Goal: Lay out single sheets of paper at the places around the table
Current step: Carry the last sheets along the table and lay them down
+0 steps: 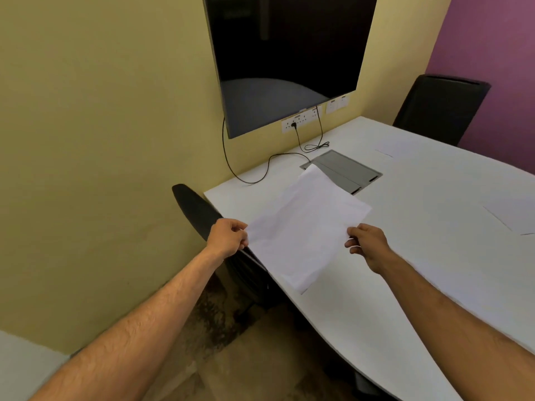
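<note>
Two hands are holding one sheet of paper (304,227) above the near corner of the white table (405,256). Left hand (228,237) is pinching the sheet's left edge, fingers curled over it; right hand (366,244) is gripping the near right corner, thumb on top. Sheet is hanging tilted, long axis running away from the person toward the grey cable hatch (344,170), far corner overlapping it in view. Cannot tell whether one sheet or several are in the grip.

Place in question is lying by the black chair (197,209), on the left hand's side. Two other sheets (512,215) are lying flat farther right, well apart. Judgement: sheet is needing to be lowered and squared to the table edge.
</note>
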Tool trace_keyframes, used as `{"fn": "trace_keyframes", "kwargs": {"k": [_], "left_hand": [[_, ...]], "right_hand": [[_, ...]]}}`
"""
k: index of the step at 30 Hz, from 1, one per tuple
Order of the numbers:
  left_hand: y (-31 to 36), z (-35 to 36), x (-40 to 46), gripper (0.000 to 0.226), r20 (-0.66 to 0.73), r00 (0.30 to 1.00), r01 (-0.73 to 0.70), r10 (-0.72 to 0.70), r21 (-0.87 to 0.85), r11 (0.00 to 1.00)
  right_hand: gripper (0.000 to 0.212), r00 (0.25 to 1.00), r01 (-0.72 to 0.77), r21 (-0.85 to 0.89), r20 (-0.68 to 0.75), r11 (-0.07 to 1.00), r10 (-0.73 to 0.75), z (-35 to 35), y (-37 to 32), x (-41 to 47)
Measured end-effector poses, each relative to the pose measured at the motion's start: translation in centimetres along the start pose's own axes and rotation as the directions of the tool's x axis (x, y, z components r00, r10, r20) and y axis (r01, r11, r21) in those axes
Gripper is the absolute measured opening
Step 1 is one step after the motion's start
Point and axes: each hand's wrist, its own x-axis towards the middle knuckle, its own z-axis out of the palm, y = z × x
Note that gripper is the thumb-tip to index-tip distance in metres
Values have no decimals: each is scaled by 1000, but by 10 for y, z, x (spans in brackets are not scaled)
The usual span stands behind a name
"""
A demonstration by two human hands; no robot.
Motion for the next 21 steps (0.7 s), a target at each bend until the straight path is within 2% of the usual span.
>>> {"fn": "trace_keyframes", "kwargs": {"k": [6,12,16,21], "left_hand": [[-6,-15,104,13,6,1000,24,-24,-15,1000],[-9,0,237,11,61,997,52,-53,14,999],[-11,26,329,10,90,992,90,-92,28,996],[-29,73,412,12,106,974,205,-202,-21,978]], "right_hand": [[11,998,-15,18,-63,1000,16,57,-16,65],[14,992,-85,-10,-94,996,84,104,-17,171],[22,981,-160,0,-107,987,159,125,-13,249],[21,950,-250,-26,-200,968,240,136,3,330]]}}
